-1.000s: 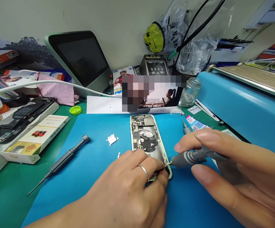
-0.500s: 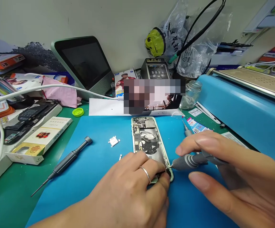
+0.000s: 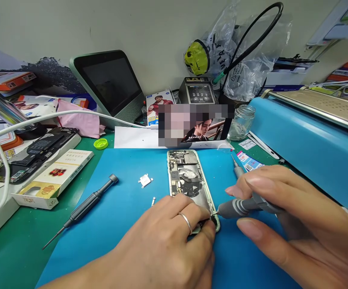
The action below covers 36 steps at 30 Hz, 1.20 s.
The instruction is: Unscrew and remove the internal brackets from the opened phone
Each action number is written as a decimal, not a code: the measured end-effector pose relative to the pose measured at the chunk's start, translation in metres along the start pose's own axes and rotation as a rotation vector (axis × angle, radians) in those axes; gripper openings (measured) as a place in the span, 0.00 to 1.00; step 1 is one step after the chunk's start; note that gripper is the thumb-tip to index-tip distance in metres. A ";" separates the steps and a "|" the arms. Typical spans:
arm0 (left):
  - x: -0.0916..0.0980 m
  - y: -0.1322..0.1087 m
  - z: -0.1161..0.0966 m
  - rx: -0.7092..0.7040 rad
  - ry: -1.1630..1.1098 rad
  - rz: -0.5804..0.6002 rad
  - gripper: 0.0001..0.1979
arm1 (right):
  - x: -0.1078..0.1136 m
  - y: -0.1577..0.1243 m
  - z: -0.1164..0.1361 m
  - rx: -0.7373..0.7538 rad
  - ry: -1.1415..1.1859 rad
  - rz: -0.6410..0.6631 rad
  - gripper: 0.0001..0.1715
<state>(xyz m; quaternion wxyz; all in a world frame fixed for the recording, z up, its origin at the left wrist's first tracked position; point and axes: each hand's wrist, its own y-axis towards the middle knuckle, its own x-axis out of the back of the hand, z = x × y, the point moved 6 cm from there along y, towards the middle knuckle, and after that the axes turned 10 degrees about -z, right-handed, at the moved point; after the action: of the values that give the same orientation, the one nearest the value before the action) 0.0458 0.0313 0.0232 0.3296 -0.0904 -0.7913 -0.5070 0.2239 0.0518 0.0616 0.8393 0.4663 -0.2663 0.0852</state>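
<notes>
An opened phone [image 3: 189, 172] lies on a blue mat [image 3: 83, 249], its inner parts exposed. My left hand [image 3: 174, 237], with a ring on one finger, is closed over the phone's near end. Its fingertips pinch at the lower right part of the frame and hide what is beneath them. My right hand [image 3: 288, 216] grips a grey screwdriver [image 3: 237, 208], held nearly level. The screwdriver's tip meets the phone's right edge close to my left fingertips. Left of the phone lie a small silver metal plate [image 3: 144, 180] and a tiny metal strip [image 3: 153, 201].
Another screwdriver [image 3: 80, 208] rests on the mat's left side, and a third [image 3: 237, 166] lies behind my right hand. A cigarette-style box [image 3: 53, 176] stands at left. At the back are a propped phone playing video [image 3: 207, 130], a glass jar [image 3: 243, 120] and a blue machine [image 3: 306, 152].
The view has shifted slightly. My right fingers have moved a little on the screwdriver, whose tip stays at the phone's edge. My left hand keeps its place on the phone.
</notes>
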 end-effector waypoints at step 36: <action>0.002 0.004 -0.001 -0.004 0.014 -0.011 0.11 | -0.003 -0.001 -0.003 -0.015 0.005 0.037 0.51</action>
<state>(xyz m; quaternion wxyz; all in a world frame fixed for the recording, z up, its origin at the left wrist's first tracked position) 0.0469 0.0315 0.0273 0.3323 -0.0831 -0.7883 -0.5111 0.2225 0.0544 0.0580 0.8417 0.4546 -0.2736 0.0997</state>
